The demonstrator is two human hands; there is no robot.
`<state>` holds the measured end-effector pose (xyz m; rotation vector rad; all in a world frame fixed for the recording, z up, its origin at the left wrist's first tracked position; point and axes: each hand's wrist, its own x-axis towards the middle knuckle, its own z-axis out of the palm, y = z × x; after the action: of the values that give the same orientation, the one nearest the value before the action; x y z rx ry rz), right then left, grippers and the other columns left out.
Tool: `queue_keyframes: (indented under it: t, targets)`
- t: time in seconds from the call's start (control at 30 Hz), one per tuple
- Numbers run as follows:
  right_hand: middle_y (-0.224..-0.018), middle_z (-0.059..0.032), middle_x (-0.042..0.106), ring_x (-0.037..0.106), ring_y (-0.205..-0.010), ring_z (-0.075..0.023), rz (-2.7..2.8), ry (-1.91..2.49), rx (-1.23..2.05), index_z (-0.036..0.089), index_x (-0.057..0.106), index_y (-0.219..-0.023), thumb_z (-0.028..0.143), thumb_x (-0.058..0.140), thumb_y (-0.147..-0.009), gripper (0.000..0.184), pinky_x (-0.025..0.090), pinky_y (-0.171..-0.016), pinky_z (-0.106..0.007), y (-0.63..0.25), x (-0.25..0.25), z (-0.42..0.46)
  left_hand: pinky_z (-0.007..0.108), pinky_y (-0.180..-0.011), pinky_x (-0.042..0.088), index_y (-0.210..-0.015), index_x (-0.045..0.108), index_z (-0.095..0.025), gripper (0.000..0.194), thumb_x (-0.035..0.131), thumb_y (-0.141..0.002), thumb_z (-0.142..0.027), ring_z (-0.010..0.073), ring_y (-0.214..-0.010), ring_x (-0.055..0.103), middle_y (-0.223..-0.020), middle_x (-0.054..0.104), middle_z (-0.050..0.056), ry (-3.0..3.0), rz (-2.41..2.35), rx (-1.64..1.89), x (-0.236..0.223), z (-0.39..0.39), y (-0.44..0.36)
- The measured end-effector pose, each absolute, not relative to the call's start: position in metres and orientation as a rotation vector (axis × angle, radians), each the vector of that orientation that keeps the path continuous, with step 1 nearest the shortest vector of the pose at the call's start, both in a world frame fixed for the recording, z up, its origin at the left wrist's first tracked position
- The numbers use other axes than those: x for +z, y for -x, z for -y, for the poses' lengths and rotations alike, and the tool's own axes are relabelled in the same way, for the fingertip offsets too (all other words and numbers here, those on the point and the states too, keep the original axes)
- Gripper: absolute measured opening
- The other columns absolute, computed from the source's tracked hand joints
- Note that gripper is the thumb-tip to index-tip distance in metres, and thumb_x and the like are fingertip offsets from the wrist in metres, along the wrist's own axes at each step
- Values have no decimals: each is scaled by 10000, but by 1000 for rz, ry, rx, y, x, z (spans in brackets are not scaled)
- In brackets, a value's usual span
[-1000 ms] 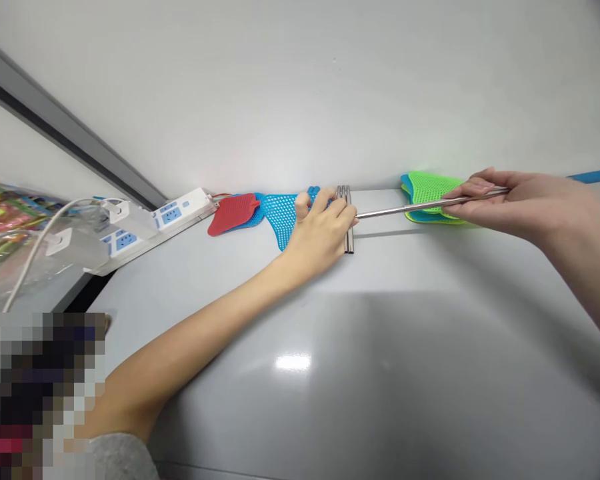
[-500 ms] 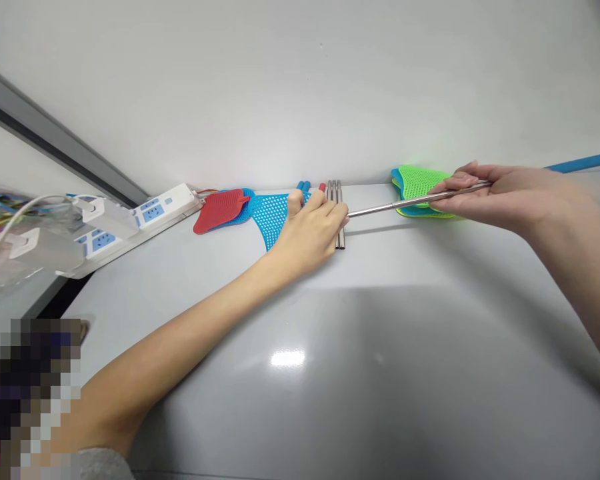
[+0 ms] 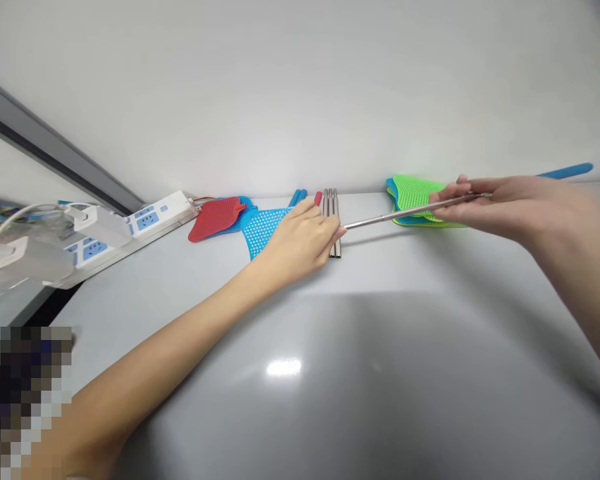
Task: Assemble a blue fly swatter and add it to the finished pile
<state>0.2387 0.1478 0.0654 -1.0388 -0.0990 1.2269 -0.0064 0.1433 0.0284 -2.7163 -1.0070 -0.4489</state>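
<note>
We list one steel rod [image 3: 410, 214] pinched in the right hand [image 3: 487, 207] above the bench [image 3: 380, 373], its tip at the left hand [image 3: 297, 243], grip unclear to us, beside parallel steel tubes [image 3: 331, 223]

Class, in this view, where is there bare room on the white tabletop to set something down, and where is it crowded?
The widest bare patch of tabletop lies nearest the person, between the left hand and right hand and below the steel rod. Crowded: the far edge, where the steel tubes, blue fly swatter, red fly swatter and power strip bunch together.
</note>
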Motion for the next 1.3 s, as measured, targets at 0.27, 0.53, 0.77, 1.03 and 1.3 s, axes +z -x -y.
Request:
queue_keyframes:
  t: [0.27, 0.53, 0.77, 1.03, 1.3]
  targets:
    - [-518, 54, 167, 184, -381, -64, -149, 820, 1281, 201, 223, -622, 44, 208, -754, 206, 242, -321, -168, -210, 66, -130, 296, -651, 332, -663, 445, -164, 316, 213, -859, -249, 139, -545, 440, -562, 487, 13, 2896, 998, -281, 32, -136, 7]
    - [-460, 66, 87, 101, -331, -67, -101, 776, 1298, 191, 191, -573, 70, 231, -745, 214, 190, -299, -183, -201, 53, -126, 293, -606, 322, -589, 394, -182, 326, 224, -853, -268, 136, -520, 451, -504, 458, -11, 3030, 1153, -259, 50, -127, 11]
    - [-478, 64, 35, 91, -339, -78, -59, 736, 1240, 193, 222, -575, 77, 250, -738, 202, 210, -308, -190, -190, 50, -116, 283, -583, 316, -560, 362, -183, 333, 225, -849, -274, 148, -566, 457, -490, 420, -12, 3085, 1228, -247, 53, -122, 13]
    - [-494, 60, 21, 73, -357, -81, -132, 725, 1234, 192, 198, -560, 45, 262, -673, 196, 186, -303, -193, -182, 40, -115, 256, -556, 282, -550, 349, -172, 346, 223, -845, -302, 144, -617, 417, -508, 375, -13, 3181, 1395, -172, 59, -119, 17]
    - [-495, 65, 22, 72, -356, -72, 2, 688, 1189, 190, 236, -570, 95, 299, -716, 185, 185, -310, -185, -178, 49, -109, 236, -474, 218, -561, 264, -172, 331, 212, -841, -341, 90, -497, 256, -537, 236, -36, 3488, 1590, -253, 58, -121, 18]
